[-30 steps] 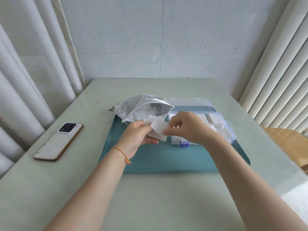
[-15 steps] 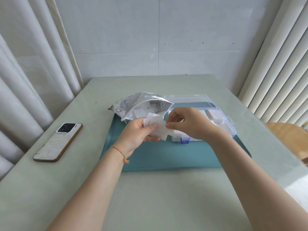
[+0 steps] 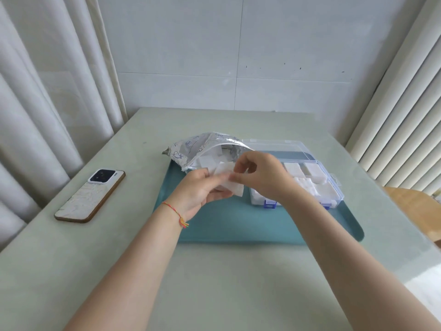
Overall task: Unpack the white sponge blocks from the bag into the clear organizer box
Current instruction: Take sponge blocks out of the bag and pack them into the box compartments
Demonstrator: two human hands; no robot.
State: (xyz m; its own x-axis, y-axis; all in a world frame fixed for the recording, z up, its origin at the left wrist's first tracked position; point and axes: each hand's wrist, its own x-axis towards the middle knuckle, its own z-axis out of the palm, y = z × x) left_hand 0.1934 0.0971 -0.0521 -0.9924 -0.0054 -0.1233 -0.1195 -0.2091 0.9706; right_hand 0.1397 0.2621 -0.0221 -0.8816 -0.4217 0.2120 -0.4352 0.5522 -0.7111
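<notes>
A crinkled silver bag [image 3: 191, 149] lies open on the teal mat [image 3: 238, 223], with several white sponge blocks [image 3: 210, 158] showing in its mouth. To its right stands the clear organizer box [image 3: 334, 187], lid open, with white blocks in its compartments. Between bag and box, above the mat, my left hand [image 3: 198, 194] and my right hand [image 3: 260, 175] both pinch white sponge blocks [image 3: 235, 187] held together; how many pieces is unclear.
A phone [image 3: 90, 195] lies camera-side up on the pale green table [image 3: 214, 283], left of the mat. Curtains hang on the left, blinds on the right. A wooden chair [image 3: 410, 211] stands past the table's right edge.
Both hands stay together over the mat with the white blocks; they have shifted slightly up toward the bag's mouth. My right fingers have moved along the piece's top edge.
</notes>
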